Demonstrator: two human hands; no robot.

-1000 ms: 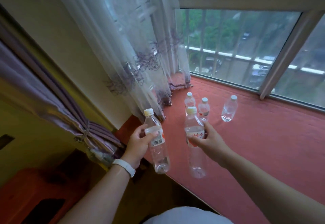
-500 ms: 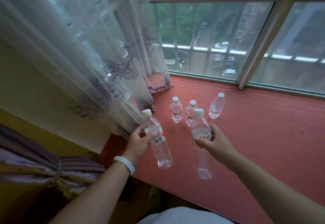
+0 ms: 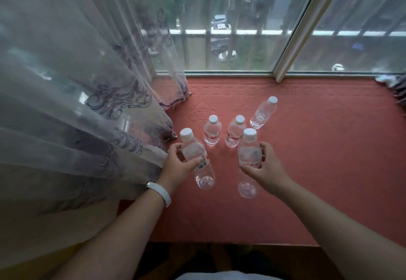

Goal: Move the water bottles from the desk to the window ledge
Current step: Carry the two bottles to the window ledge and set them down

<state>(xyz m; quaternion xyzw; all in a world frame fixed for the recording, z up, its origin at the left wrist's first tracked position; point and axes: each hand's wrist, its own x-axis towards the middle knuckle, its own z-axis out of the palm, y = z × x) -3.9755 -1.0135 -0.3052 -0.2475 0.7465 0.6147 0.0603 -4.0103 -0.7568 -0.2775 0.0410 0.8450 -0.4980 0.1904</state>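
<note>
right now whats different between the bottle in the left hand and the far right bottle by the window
The bottle in the left hand is gripped by the left hand; the far right bottle stands free on the red ledge cover, touched by no hand. The held bottle shows a barcode label; the far one shows no label from here. The held bottle lies nearer the curtain, the other nearer the glass. Both are clear with white caps.

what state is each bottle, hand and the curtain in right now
left hand: gripping a capped bottle
left-hand bottle: held, tilted
right hand: gripping a capped bottle
right-hand bottle: held
three ledge bottles: standing, capped
curtain: drawn left, hem on ledge
</note>
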